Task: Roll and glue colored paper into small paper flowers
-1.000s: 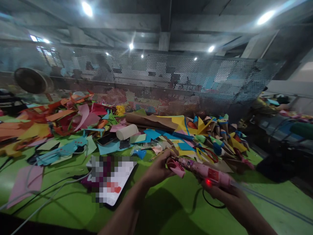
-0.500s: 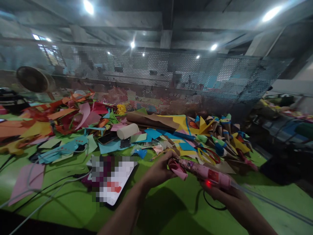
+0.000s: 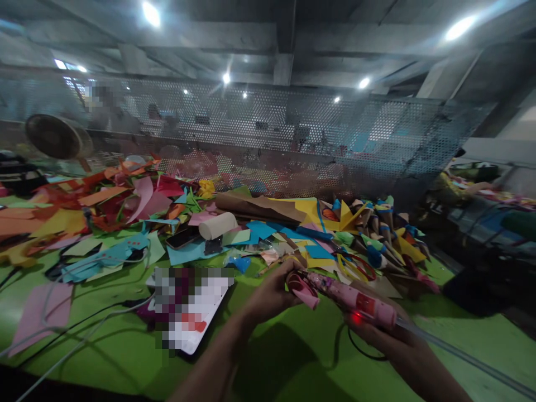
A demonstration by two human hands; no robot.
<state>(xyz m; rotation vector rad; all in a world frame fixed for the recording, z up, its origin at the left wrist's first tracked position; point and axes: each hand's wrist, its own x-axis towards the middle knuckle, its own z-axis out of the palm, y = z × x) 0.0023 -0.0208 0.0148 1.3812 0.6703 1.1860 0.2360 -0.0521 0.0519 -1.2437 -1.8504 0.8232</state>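
Note:
My right hand (image 3: 383, 338) is closed around a pink hot glue gun (image 3: 374, 309), its red light glowing on the near side. A long translucent glue stick (image 3: 464, 354) runs out of the gun's back end toward the lower right. My left hand (image 3: 272, 296) pinches a rolled piece of pink paper (image 3: 309, 296), brownish at its upper side. The gun's nozzle points left and sits at the top of this roll, close to my left fingertips; whether it touches is hidden. Both hands are held above a green table (image 3: 100, 352).
A phone (image 3: 207, 318) lies left of my hands. Cables (image 3: 84, 329) cross the table's left side. Coloured paper scraps (image 3: 142, 195), a cream paper roll (image 3: 218, 225), red-handled scissors (image 3: 364, 268) and paper cones (image 3: 377, 245) heap up before a perforated metal screen (image 3: 251, 128). A fan (image 3: 56, 137) stands far left.
My hands, the glue gun and the pink paper keep nearly the same pose. The view has shifted very slightly. Behind the screen, a blurred figure appears farther left.

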